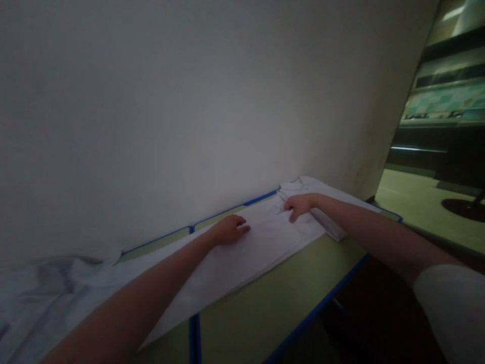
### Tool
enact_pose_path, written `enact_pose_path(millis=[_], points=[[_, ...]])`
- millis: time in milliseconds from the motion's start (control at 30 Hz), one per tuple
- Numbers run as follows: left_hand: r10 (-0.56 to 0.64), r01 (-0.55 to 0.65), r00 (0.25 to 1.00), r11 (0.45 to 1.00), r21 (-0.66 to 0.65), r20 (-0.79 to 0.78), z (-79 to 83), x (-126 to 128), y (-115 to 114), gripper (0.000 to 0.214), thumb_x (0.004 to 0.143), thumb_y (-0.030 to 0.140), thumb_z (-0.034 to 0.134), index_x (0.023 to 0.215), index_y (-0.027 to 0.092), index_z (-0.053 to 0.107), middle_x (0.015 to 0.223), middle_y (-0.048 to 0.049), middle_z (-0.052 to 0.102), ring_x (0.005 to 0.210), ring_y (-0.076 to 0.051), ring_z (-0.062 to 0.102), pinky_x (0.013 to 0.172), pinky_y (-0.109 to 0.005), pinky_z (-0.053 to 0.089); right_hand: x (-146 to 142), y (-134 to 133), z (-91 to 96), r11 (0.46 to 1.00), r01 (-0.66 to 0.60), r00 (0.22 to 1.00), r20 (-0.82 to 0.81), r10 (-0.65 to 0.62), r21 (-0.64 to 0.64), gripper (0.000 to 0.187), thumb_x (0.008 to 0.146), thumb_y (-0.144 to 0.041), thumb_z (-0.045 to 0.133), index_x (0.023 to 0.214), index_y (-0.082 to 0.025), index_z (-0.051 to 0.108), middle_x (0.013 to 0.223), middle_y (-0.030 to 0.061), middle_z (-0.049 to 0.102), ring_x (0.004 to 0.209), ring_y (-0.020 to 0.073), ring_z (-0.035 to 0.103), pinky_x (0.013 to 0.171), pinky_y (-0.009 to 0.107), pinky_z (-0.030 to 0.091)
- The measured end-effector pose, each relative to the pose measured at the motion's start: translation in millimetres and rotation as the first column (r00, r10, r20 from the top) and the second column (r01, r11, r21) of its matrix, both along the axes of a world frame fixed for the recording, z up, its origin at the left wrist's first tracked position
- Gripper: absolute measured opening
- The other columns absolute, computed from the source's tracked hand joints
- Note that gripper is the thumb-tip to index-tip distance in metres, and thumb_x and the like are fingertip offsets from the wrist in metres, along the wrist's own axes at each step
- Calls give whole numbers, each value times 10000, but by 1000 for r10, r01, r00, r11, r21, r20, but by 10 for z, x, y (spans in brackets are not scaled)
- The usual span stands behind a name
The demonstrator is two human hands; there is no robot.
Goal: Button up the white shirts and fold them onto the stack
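Observation:
A long white garment (pixel 261 242) lies spread along the table, with a few wrinkles and a folded part near its far right end. My left hand (pixel 230 230) rests on its middle, fingers stretched forward and the thumb apart. Farther right, my right hand (pixel 302 203) has its fingers curled and grips a bit of the same fabric, where small creases gather. Under the right forearm, a folded edge of white cloth (pixel 329 226) sticks out toward the table's near side.
Pale green tables with blue edges (pixel 303 283) stand joined against a plain wall (pixel 212 111). More rumpled white cloth (pixel 41 298) lies at the left. Beyond the wall's end, at right, are a light floor (pixel 405 192) and a dark round base (pixel 462 209).

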State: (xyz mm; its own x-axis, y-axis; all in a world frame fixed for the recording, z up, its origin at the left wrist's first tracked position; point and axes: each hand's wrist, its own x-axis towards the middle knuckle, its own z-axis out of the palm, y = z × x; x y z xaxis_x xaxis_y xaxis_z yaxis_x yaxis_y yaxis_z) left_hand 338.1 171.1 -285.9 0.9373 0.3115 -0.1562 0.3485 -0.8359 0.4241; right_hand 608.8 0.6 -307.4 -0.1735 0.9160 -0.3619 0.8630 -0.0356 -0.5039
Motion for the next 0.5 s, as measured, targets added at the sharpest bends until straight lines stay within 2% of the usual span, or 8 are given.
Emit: enact_pose_path(millis=[67, 167, 267, 333, 400, 500], points=[[-42, 42, 999, 999, 7, -22, -64, 229, -9, 469, 804, 522, 435, 992, 158, 664, 1011, -128, 653, 903, -233, 600, 799, -305, 426, 11, 21, -15, 999, 50, 999, 10, -50, 1, 420, 634, -410, 655, 954, -138, 665, 849, 32, 668, 731, 150, 580, 643, 218, 405], [-37, 39, 999, 998, 59, -29, -197, 644, -93, 439, 822, 470, 431, 1077, 171, 626, 1119, -104, 622, 1013, -215, 569, 875, -288, 407, -57, -54, -52, 978, 197, 968, 144, -205, 68, 508, 604, -402, 684, 1033, -134, 634, 937, 65, 655, 796, 175, 587, 678, 228, 407], [-68, 66, 997, 993, 100, 23, -359, 1059, -208, 451, 819, 437, 465, 1160, 164, 576, 1252, -92, 543, 1148, -200, 488, 974, -265, 343, -189, -314, -21, 907, 328, 873, 282, -398, 265, 584, 625, -436, 665, 1122, -141, 586, 1053, 116, 617, 923, 227, 575, 754, 265, 406], [-85, 80, 995, 992, 95, 47, -442, 1299, -230, 434, 839, 396, 451, 1182, 154, 560, 1297, -87, 504, 1201, -190, 439, 1006, -244, 301, -279, -579, 48, 865, 399, 815, 315, -486, 304, 496, 680, -453, 609, 1064, -138, 615, 1022, 136, 626, 934, 247, 578, 753, 284, 410], [-44, 41, 998, 996, 85, 35, -497, 1502, -174, 413, 868, 333, 400, 1197, 130, 546, 1300, -107, 497, 1206, -197, 433, 1002, -252, 302, -354, -869, 126, 861, 478, 813, 284, -508, 172, 409, 747, -473, 525, 900, -120, 665, 867, 137, 659, 815, 234, 614, 686, 281, 425], [49, -45, 997, 997, 61, -60, -561, 1738, 7, 395, 841, 259, 413, 1165, 89, 562, 1189, -161, 574, 1096, -233, 529, 920, -298, 388, -433, -1227, 189, 825, 546, 837, 118, -534, -145, 519, 806, -533, 412, 677, -91, 653, 619, 125, 639, 567, 182, 606, 565, 259, 428]])
